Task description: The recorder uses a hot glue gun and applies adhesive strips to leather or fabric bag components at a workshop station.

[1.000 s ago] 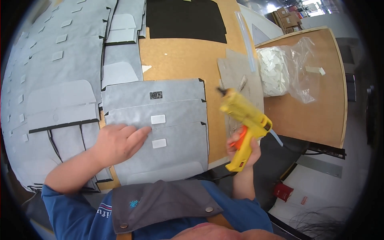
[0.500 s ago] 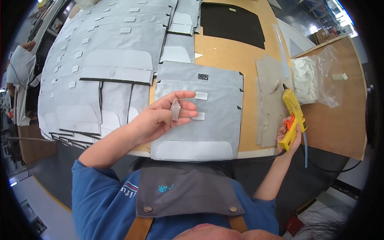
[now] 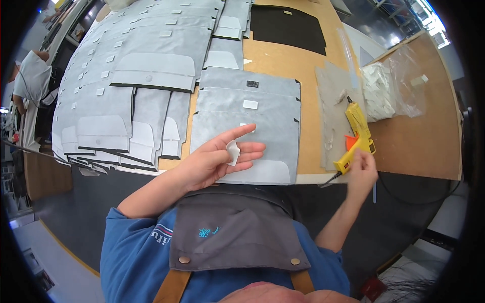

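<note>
Tan wooden tabletop (image 3: pixel 283 63), grey pieces spread across it. Your left hand (image 3: pixel 220 156) is palm up, fingers spread, its thumb pinning a small, bent white patch (image 3: pixel 233 153) against the hand. Under and beyond those fingers: a flat grey fabric panel (image 3: pixel 273 136) at the table's near edge, bearing an upper white rectangle (image 3: pixel 250 104) and a lower one (image 3: pixel 247 127), the latter partly hidden by your index finger.

Your right hand (image 3: pixel 361 169) is at the handle of a yellow glue gun with an orange trigger (image 3: pixel 356 136); blur prevents telling whether the fingers grip it. Farther out: a smeared grey board (image 3: pixel 331 111) beside the gun, a clear plastic bag of white pieces (image 3: pixel 379 91), and overlapping grey panels (image 3: pixel 161 55) to your left.

Change: half a second ago your fingers wrapped the gun at its trigger; now the trigger is uncovered. Judgement: no glue is being squeezed out now. Also, your left index has left the upper rectangle's edge; the loose patch remains held.
</note>
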Demonstrator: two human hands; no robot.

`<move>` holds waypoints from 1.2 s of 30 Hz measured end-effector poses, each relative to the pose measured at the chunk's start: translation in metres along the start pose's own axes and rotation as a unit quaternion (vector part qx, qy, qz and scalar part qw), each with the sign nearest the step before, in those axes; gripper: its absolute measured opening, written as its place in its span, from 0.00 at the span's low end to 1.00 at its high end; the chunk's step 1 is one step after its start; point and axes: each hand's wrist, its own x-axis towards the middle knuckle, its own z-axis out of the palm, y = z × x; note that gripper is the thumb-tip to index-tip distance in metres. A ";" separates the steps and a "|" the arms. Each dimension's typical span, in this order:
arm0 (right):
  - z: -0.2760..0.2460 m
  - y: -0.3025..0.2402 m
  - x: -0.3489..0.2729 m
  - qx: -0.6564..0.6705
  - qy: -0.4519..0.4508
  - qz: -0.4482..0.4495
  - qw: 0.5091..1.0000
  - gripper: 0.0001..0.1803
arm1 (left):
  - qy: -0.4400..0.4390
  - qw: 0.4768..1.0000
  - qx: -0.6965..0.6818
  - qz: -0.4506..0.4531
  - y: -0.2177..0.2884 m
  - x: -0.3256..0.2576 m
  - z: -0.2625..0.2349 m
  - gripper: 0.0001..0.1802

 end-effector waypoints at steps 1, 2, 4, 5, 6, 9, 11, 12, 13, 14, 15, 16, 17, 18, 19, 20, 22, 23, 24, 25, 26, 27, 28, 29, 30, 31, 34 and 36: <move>0.009 -0.017 -0.015 0.007 -0.046 -0.044 0.998 0.08 | -0.004 1.000 0.000 -0.001 -0.003 -0.001 0.004 0.47; 0.022 -0.033 -0.029 0.041 -0.084 -0.155 0.984 0.05 | -0.005 0.999 0.031 -0.003 -0.004 -0.001 0.011 0.47; 0.043 -0.073 -0.048 0.097 -0.202 -0.285 0.932 0.08 | -0.007 0.998 0.056 -0.004 -0.012 -0.001 0.015 0.48; 0.055 -0.085 -0.056 0.136 -0.245 -0.313 0.907 0.11 | -0.025 0.998 0.066 0.000 -0.017 0.000 0.015 0.48; 0.068 -0.091 -0.062 0.162 -0.267 -0.338 0.888 0.13 | -0.044 0.996 0.076 0.004 -0.020 0.000 0.015 0.48; 0.089 -0.096 -0.067 0.115 -0.268 -0.451 0.843 0.13 | -0.043 0.976 0.211 0.021 -0.015 -0.002 0.028 0.42; 0.092 -0.090 -0.068 0.110 -0.264 -0.449 0.847 0.13 | -0.055 0.979 0.196 0.023 -0.018 0.002 0.023 0.41; 0.094 -0.089 -0.068 0.105 -0.257 -0.447 0.850 0.13 | -0.069 0.980 0.183 0.026 -0.019 0.003 0.020 0.41; 0.094 -0.089 -0.066 0.105 -0.259 -0.447 0.850 0.13 | -0.067 0.981 0.181 0.026 -0.020 0.004 0.018 0.41; 0.093 -0.088 -0.063 0.113 -0.254 -0.454 0.846 0.13 | -0.054 0.983 0.176 0.026 -0.021 0.006 0.017 0.42; 0.092 -0.087 -0.060 0.121 -0.248 -0.462 0.843 0.12 | -0.041 0.984 0.171 0.025 -0.022 0.008 0.016 0.43; 0.091 -0.088 -0.056 0.119 -0.249 -0.461 0.844 0.12 | -0.043 0.985 0.168 0.024 -0.022 0.010 0.011 0.43; 0.089 -0.090 -0.051 0.135 -0.247 -0.446 0.850 0.13 | -0.054 0.987 0.149 0.001 -0.021 0.013 0.004 0.38; 0.088 -0.091 -0.047 0.152 -0.245 -0.431 0.855 0.13 | -0.066 0.989 0.129 -0.021 -0.019 0.015 -0.001 0.32; 0.088 -0.091 -0.045 0.149 -0.246 -0.431 0.856 0.13 | -0.068 0.989 0.127 -0.022 -0.016 0.017 -0.005 0.32; 0.088 -0.090 -0.043 0.146 -0.254 -0.425 0.856 0.13 | -0.056 0.994 0.083 -0.031 -0.014 0.019 -0.008 0.28; 0.091 -0.090 -0.039 0.142 -0.264 -0.420 0.856 0.13 | -0.009 0.998 0.056 -0.042 -0.006 0.020 -0.005 0.15; 0.094 -0.090 -0.037 0.141 -0.265 -0.428 0.853 0.12 | -0.009 0.998 0.054 -0.041 -0.005 0.023 -0.005 0.15; 0.096 -0.091 -0.035 0.140 -0.267 -0.435 0.848 0.12 | 0.020 0.991 0.132 -0.022 -0.005 0.025 -0.007 0.12; 0.097 -0.094 -0.035 0.139 -0.268 -0.436 0.848 0.12 | 0.049 0.977 0.208 -0.002 -0.004 0.026 -0.008 0.11; 0.098 -0.099 -0.038 0.158 -0.293 -0.325 0.885 0.09 | 0.049 0.977 0.207 -0.002 -0.001 0.028 -0.009 0.11; 0.099 -0.102 -0.038 0.175 -0.312 -0.210 0.910 0.07 | 0.053 0.970 0.235 0.022 0.005 0.031 -0.009 0.11; 0.103 -0.100 -0.036 0.174 -0.313 -0.210 0.910 0.07 | 0.056 0.962 0.263 0.046 0.010 0.033 -0.010 0.12; 0.107 -0.095 -0.032 0.208 -0.351 -0.146 0.901 0.06 | 0.055 0.962 0.262 0.046 0.014 0.036 -0.012 0.12; 0.110 -0.093 -0.028 0.240 -0.386 -0.081 0.887 0.06 | 0.061 0.951 0.296 0.067 0.018 0.040 -0.014 0.11; 0.112 -0.095 -0.026 0.238 -0.385 -0.082 0.888 0.06 | 0.066 0.938 0.329 0.089 0.022 0.043 -0.015 0.10; 0.123 -0.106 -0.016 0.234 -0.393 -0.025 0.889 0.07 | 0.066 0.926 0.360 0.096 0.036 0.054 -0.024 0.11; 0.134 -0.118 -0.005 0.183 -0.392 -0.026 0.901 0.08 | 0.066 0.910 0.393 0.117 0.044 0.065 -0.037 0.08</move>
